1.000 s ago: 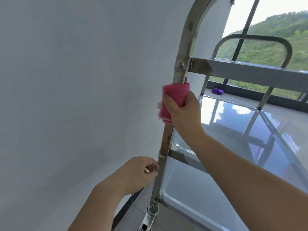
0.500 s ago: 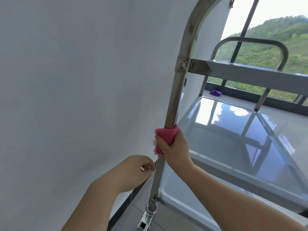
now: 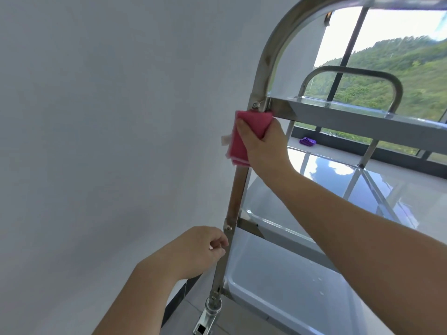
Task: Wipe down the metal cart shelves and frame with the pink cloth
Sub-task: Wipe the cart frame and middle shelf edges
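The metal cart fills the right half of the view, and its near upright post [image 3: 238,197] runs from the caster up to a curved handle. My right hand [image 3: 266,146] grips the pink cloth [image 3: 243,141], wrapped round this post just under the upper shelf [image 3: 350,119] bracket. My left hand [image 3: 198,250] is curled beside the post at the middle shelf's bracket. Its fingertips are close to the metal and hold nothing that I can see. The glossy middle shelf [image 3: 338,187] and the lower shelf [image 3: 290,286] lie under my right forearm.
A white wall [image 3: 96,141] stands close on the left of the cart. The caster [image 3: 208,317] rests on a tiled floor. A purple cloth [image 3: 307,141] lies on the sill by the window [image 3: 387,56] behind the cart.
My right hand slid the pink cloth down the post to the middle shelf, then back up to just under the upper shelf bracket. My left hand stayed by the lower bracket.
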